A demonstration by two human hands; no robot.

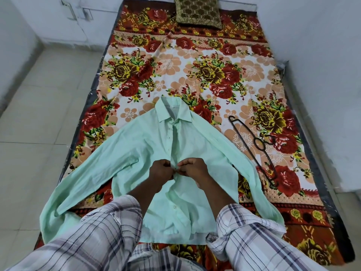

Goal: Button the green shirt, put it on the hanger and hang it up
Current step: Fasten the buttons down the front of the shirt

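Observation:
A pale green shirt (136, 149) lies face up on the flowered bed, collar away from me, both sleeves spread out to the sides. My left hand (161, 172) and my right hand (192, 170) meet at the middle of the front placket, each pinching one edge of the fabric around a button. The placket above my hands lies closed up to the collar; below them the front gapes slightly, with one loose button showing. A dark hanger (254, 147) lies flat on the bed, to the right of the shirt and apart from it.
The bed has a floral sheet (195, 71) and a brown patterned pillow (198, 11) at its far end. Pale tiled floor (39, 114) runs along the left side, and a white wall stands close on the right.

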